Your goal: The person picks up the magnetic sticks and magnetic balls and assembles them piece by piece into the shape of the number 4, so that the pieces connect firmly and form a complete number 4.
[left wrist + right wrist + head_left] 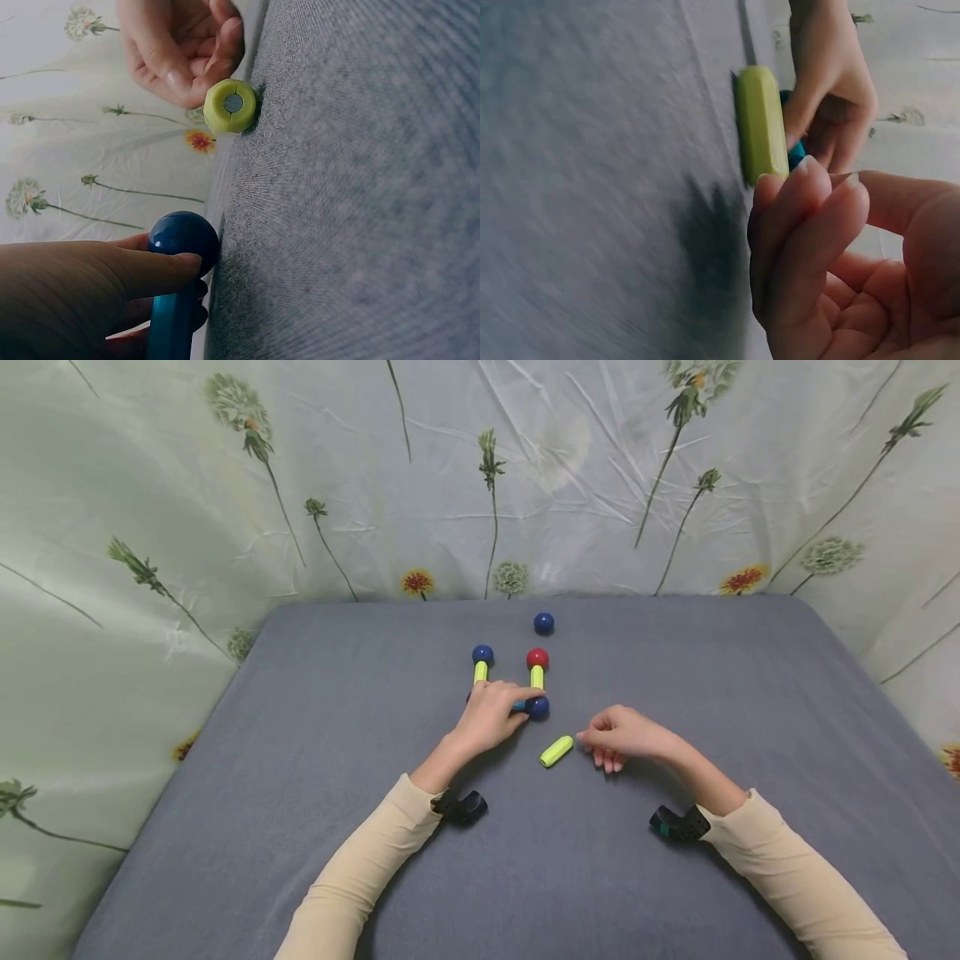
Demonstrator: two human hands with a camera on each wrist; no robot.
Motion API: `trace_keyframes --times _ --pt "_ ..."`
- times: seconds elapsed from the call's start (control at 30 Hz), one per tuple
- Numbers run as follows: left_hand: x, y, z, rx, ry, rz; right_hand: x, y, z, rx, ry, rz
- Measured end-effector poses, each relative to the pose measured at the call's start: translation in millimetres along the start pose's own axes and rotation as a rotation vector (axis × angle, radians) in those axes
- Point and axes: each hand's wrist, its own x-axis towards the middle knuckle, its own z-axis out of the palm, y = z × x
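Observation:
My left hand [489,714] holds a U-shaped magnetic construction piece by its near side, thumb and fingers around a blue ball [538,707] and the blue rod [171,326] joined to it. One yellow-green rod [537,678] runs from that ball to a red ball [537,659]. Another yellow-green rod [481,672] carries a blue ball [483,654] at its far end; my left hand hides most of the near left corner. A loose yellow-green rod [557,751] lies on the cloth. Right beside its end is my right hand [622,735], fingers loosely bent and holding nothing.
A separate blue ball [543,623] lies toward the back edge, beyond the red one. Grey cloth [300,827] covers the table. Behind it hangs a pale curtain [420,485] printed with flowers. Both wrists wear black straps with camera mounts [465,808].

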Motion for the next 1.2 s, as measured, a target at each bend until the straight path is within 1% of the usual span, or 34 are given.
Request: trace_keyframes --times 0.07,0.13,0.23,0.57,0.67,0.77,0.83,0.93,1.07,1.2 --pt "-0.1 -0.3 -0.2 0.002 0.0 -0.003 0.3 -0.1 4.7 -0.023 -0.009 0.001" --pt "-0.2 -0.4 -0.3 -0.001 -0.002 -0.005 2.2 -0.4 9.8 -0.048 0.004 0.001" --pt "-0.6 -0.1 -0.6 -0.006 -0.008 -0.008 6.4 -1.9 16.9 -0.098 0.052 -0.003" --pt "-1.2 1.3 -1.4 -0.027 -0.014 -0.018 19.7 -10.2 34.1 -0.23 0.254 -0.025" --pt "-0.6 0.9 -2.0 -0.022 -0.004 -0.013 21.5 -12.9 37.2 -0.271 0.293 -0.04" --pt "0.2 0.1 -3.0 -0.017 0.0 -0.012 23.3 -15.0 39.1 -0.296 0.308 -0.053" --pt "0.4 -0.2 -3.6 -0.014 -0.005 -0.013 25.0 -16.0 40.1 -0.293 0.306 -0.053" --pt "0.5 -0.5 -3.6 -0.021 -0.016 -0.017 27.4 -17.4 41.9 -0.258 0.297 -0.04" --pt "0.3 -0.8 -2.8 -0.036 -0.015 -0.013 30.2 -18.2 44.5 -0.176 0.298 -0.046" --pt "-0.2 -0.8 -2.4 -0.042 -0.002 -0.005 35.3 -18.5 46.9 -0.082 0.288 -0.08"
